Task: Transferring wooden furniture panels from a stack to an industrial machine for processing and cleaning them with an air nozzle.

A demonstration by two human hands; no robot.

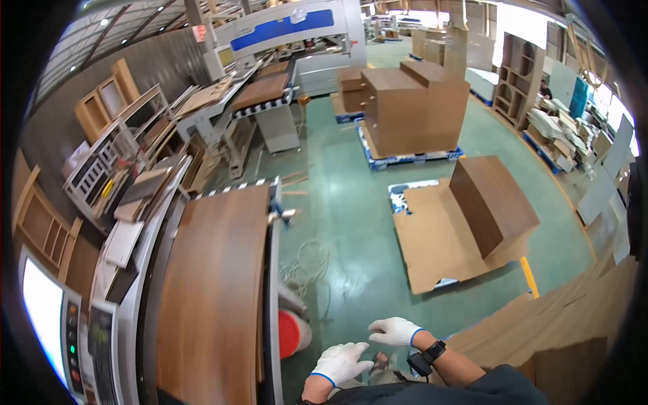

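Both of my hands wear white gloves with blue cuffs and hover in front of my body, above the green floor. My left hand (341, 362) has its fingers stretched out toward the right, with nothing visible in it. Just beyond and to the right, my right hand (393, 331) points leftward with its fingers loosely extended, also with nothing visible in it. The hands are close together but apart. Nearest my left hand is a red and white bucket (290, 334). Left of that, brown wood-grain panels (212, 283) lie on a machine bed.
A lit screen with a button panel (71, 337) stands at the lower left. Ahead right, a low pallet with cardboard (432, 233) bears a brown panel stack (496, 202). Farther off stands a taller stack (415, 111). A coiled hose (307, 263) lies on the floor; brown boards (540, 324) are at right.
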